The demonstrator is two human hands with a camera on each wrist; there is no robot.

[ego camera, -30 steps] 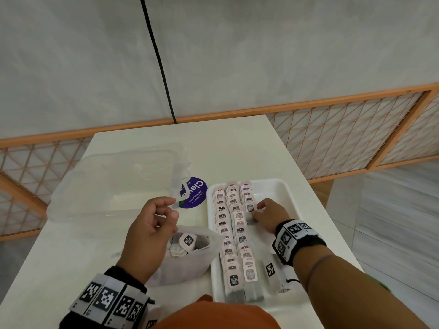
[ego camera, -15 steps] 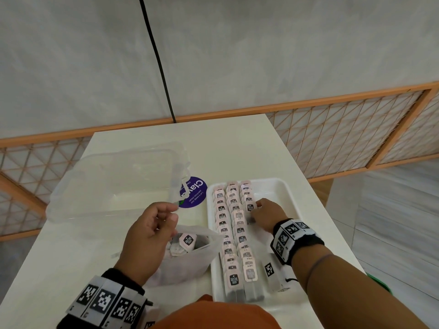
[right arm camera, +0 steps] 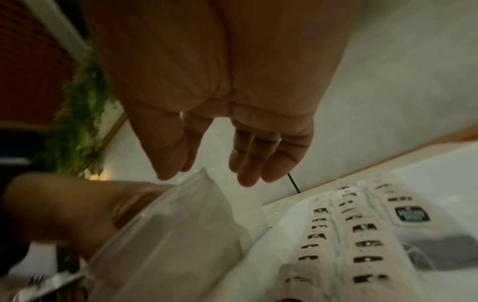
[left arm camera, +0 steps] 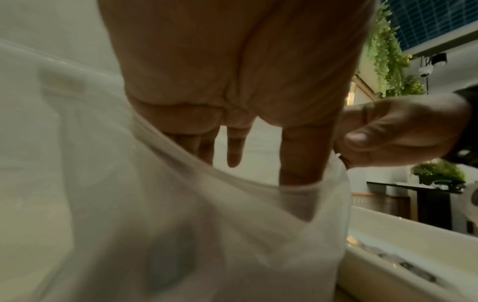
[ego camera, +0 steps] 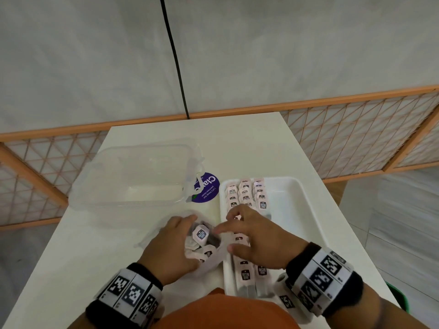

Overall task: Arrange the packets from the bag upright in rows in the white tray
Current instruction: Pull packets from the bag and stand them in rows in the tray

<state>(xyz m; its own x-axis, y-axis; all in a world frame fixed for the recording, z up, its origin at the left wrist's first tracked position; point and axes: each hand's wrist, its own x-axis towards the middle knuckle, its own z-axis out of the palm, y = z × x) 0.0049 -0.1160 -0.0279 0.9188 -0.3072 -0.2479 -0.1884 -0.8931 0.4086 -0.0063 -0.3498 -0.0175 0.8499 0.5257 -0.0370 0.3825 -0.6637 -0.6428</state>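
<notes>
My left hand [ego camera: 172,245] holds the rim of the clear bag [ego camera: 213,262] open, thumb tucked inside, loose packets [ego camera: 200,234] just right of its fingers. My right hand [ego camera: 255,241] hovers relaxed and empty, fingertips at the bag's mouth, above the white tray [ego camera: 301,210] where upright packet rows [ego camera: 245,193] stand beyond and beneath it.
</notes>
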